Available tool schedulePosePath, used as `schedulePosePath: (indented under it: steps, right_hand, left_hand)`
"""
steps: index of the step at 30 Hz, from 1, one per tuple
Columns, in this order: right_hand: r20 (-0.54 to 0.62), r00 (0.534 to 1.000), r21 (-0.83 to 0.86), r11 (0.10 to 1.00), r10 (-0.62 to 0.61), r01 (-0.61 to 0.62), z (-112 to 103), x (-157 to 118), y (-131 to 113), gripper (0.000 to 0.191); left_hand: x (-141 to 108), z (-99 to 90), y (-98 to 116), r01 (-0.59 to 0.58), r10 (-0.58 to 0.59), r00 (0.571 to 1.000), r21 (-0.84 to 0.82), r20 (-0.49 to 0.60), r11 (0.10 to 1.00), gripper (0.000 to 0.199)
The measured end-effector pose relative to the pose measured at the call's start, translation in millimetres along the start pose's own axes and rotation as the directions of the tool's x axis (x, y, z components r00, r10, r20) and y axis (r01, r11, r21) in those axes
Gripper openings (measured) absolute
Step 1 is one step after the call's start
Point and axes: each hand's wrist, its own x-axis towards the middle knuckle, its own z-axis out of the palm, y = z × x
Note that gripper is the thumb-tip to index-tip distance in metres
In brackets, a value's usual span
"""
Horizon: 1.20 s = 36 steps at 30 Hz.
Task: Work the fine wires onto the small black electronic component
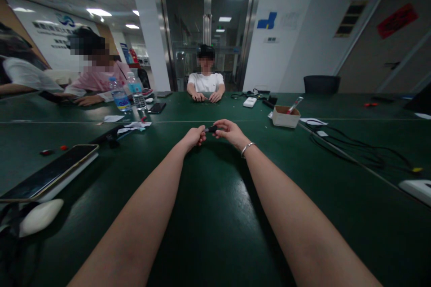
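Note:
Over the middle of the dark green table (pixel 205 215), both my arms reach forward to one small, slim object (pixel 212 129). It has a black body and a greyish left end, and its exact kind is too small to make out. My left hand (pixel 194 138) is closed around the grey end, with its fingers curled. From the other side, my right hand (pixel 233 133) pinches the black end between thumb and fingers. A silver bracelet (pixel 247 149) circles my right wrist. The fingers partly cover the object, which lies roughly level.
A phone (pixel 50 172) on a white block lies left, near a white rounded item (pixel 40 217). Water bottles (pixel 119 94) and paper scraps (pixel 133 127) are beyond. Right are a small box (pixel 285 117) and black cables (pixel 357 145). A person (pixel 206 81) sits opposite; others sit left.

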Motion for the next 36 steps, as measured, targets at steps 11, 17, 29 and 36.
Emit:
schedulePosePath:
  steps: [11, 17, 29, 36]
  right_hand:
    - [-0.006, 0.999, -0.048, 0.998, -0.034, 0.033, 4.4, 4.8, -1.7, 0.029]
    - [-0.05, 0.996, -0.039, 0.997, 0.069, -0.071, 1.4, 4.0, 1.2, 0.02]
    - [-0.116, 0.958, -0.015, 0.964, 0.262, -0.266, -7.6, -1.9, 10.8, 0.011]
    - [-0.127, 0.967, -0.046, 0.972, 0.223, -0.23, -9.0, -1.8, 12.6, 0.008]
  left_hand:
    - [1.3, -1.7, 1.3, 0.063, -0.06, 0.998, -0.086, 0.03, 0.994, 0.039]
    - [2.1, 1.9, -2.5, 0.01, -0.009, 0.999, 0.028, -0.03, 1.0, 0.038]
    - [6.7, 5.1, -11.8, -0.112, 0.114, 0.993, 0.155, -0.008, 0.982, 0.029]
    - [4.2, 2.9, -12.9, -0.156, 0.158, 0.987, 0.09, -0.019, 0.984, 0.015]
